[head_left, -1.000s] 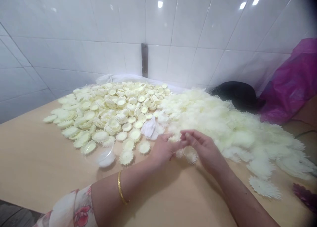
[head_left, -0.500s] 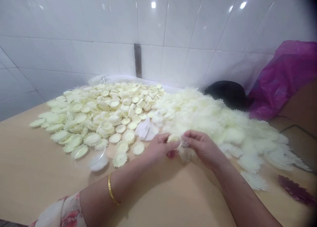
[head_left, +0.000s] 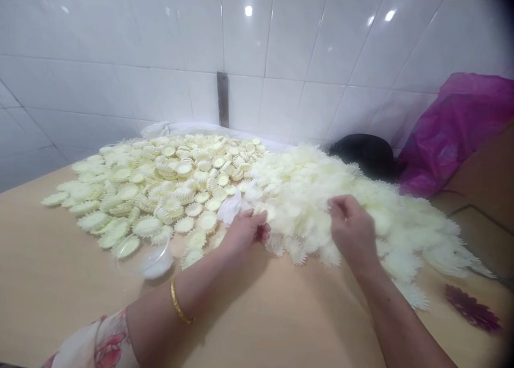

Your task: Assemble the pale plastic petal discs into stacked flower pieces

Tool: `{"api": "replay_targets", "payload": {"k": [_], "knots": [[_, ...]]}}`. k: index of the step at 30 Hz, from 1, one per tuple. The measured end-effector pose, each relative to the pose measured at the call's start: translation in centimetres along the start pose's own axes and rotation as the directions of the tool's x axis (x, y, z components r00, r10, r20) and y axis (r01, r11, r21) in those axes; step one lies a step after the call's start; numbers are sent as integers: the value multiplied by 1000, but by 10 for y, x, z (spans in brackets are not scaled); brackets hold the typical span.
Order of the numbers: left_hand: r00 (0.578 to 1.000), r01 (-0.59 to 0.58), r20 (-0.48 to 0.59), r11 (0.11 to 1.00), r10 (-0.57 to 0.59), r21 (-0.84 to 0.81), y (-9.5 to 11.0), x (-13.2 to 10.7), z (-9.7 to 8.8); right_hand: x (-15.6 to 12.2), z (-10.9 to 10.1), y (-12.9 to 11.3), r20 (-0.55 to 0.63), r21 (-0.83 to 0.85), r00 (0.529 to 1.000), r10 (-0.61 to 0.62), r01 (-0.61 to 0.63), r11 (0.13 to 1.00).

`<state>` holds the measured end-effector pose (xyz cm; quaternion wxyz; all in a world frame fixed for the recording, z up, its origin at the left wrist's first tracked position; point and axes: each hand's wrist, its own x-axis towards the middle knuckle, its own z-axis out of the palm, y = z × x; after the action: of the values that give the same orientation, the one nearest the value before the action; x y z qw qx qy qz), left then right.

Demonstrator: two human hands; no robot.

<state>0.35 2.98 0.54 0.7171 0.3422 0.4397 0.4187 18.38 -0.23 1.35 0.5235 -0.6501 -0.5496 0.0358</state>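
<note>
My left hand (head_left: 244,231) is at the middle of the table, its fingers curled and thumb and fingertips drawn together at the near edge of a pile of sheer, pale, jagged-edged flower pieces (head_left: 305,191). What it pinches, if anything, blends into the pale pile behind. To its right, my right hand (head_left: 353,231) is closed in a pinch over the same pile; what lies between its fingertips cannot be made out. Left of the hands spreads a heap of pale yellow, cup-shaped discs with toothed rims (head_left: 176,196). A crumpled white cloth (head_left: 229,208) lies just beyond my left hand.
A clear bowl (head_left: 157,262) with white contents stands left of my left forearm. A dark red flower piece (head_left: 473,307) lies at the right. Behind are a black rounded object (head_left: 363,152), a magenta plastic bag (head_left: 453,127) and a white tiled wall (head_left: 160,25).
My hands were together over a pale piece and have moved apart, the left slightly left, the right to the right and up. The view has shifted slightly.
</note>
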Motion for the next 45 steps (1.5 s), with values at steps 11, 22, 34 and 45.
{"api": "replay_targets", "payload": {"k": [11, 22, 34, 45], "knots": [[982, -106, 172, 979, 76, 172, -19, -5, 2, -11, 7, -14, 197, 112, 979, -55, 33, 993], [977, -20, 215, 996, 1, 87, -16, -7, 5, -20, 19, -14, 707, 502, 705, 50, -551, 667], [963, -125, 258, 977, 78, 174, -17, -10, 7, -25, 19, -23, 435, 230, 899, 52, -167, 959], [944, -247, 285, 928, 166, 279, -16, -4, 0, -22, 16, -21, 592, 323, 806, 25, -266, 908]]}}
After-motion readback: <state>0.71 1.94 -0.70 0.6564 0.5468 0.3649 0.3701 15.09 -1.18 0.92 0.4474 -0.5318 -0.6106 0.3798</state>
